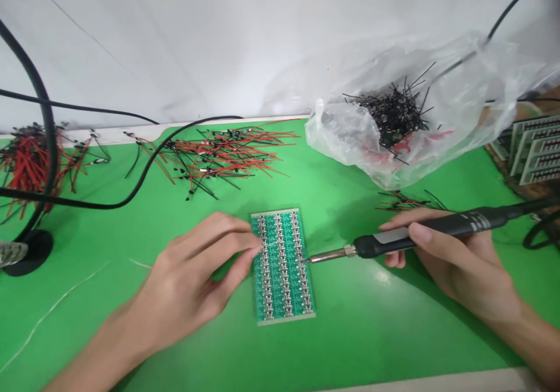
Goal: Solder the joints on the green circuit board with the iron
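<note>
A green circuit board [273, 281] with three columns of small soldered parts lies flat on the green mat. My left hand [196, 269] is at the board's left edge, thumb and forefinger pinched on a thin solder wire [140, 263]. A short end of it sticks out over the board, and the rest trails away behind the hand to the left. In my right hand [455, 263] is a black soldering iron [394, 238], held like a pen. Its metal tip points left and reaches the right column of parts; whether it touches cannot be made out.
Red and black wires [227, 153] lie loose behind the board, with another heap [30, 164] at far left. A clear plastic bag [350, 129] of black pieces stands back right. Several boards [540, 153] stand upright at far right. Black cables [105, 205] cross the left side.
</note>
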### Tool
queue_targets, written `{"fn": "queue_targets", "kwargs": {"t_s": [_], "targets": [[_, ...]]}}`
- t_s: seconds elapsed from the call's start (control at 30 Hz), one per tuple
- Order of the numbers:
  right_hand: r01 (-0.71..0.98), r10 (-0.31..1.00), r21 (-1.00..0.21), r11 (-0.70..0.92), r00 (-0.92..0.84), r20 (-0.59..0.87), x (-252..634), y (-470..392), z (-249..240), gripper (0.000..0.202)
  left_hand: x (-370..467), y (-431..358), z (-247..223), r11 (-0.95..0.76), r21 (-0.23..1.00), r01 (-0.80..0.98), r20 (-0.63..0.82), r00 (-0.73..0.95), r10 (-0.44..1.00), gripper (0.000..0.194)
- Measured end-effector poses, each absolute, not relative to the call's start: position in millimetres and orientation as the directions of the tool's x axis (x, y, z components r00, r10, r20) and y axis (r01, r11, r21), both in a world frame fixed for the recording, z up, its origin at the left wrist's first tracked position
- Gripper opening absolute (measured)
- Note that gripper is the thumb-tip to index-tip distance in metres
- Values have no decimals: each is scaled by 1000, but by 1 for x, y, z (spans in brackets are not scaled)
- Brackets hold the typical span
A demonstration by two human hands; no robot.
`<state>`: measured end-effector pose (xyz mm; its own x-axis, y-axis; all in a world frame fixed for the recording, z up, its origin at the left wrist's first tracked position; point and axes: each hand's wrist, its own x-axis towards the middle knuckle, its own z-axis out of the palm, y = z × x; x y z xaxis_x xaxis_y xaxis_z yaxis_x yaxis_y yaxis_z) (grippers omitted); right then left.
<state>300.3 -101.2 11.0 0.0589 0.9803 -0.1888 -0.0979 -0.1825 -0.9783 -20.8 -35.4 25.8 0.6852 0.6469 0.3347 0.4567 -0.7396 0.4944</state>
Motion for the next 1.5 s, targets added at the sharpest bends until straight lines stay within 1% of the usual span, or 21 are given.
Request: {"fn": "queue_targets", "kwargs": {"t_s": [0.1,0.17,0.3,0.4,0.57,0.7,0.8,0.93,1.03,1.2,1.3,1.5], "targets": [[-114,977,-974,-195,63,-203,301,-102,14,15,-20,-37,22,-794,462,396,322,759,566,17],[-121,978,-974,-191,67,-200,302,-102,17,15,-20,-38,17,-810,442,385,310,782,541,20],[-120,979,-977,-177,75,-187,304,-104,19,15,-14,-37,11,-770,473,428,314,735,601,18],[-131,985,-982,-134,96,-147,305,-102,19,15,-7,-33,9,-735,502,456,338,679,652,17],[-162,983,-984,-72,157,-98,304,-96,16,16,-1,-31,9,-712,544,444,367,637,678,18],[-170,983,-980,-106,134,-129,303,-94,11,16,-4,-32,10,-717,515,471,378,626,682,23],[-161,983,-978,-131,108,-149,304,-95,7,16,-4,-30,11,-728,520,446,394,631,668,27],[-159,983,-977,-142,95,-158,305,-95,3,15,-2,-24,9,-749,518,413,409,650,641,27],[-197,981,-970,-142,102,-165,304,-94,4,15,-4,-25,6,-760,513,400,406,667,625,27],[-244,977,-959,-146,118,-179,302,-92,6,15,-9,-28,-1,-808,429,403,387,727,568,29],[-244,979,-958,-149,99,-177,303,-92,5,15,-8,-29,-1,-805,406,432,394,712,581,26],[-230,982,-959,-164,54,-180,301,-96,5,16,-7,-28,4,-771,424,476,386,676,629,21]]}}
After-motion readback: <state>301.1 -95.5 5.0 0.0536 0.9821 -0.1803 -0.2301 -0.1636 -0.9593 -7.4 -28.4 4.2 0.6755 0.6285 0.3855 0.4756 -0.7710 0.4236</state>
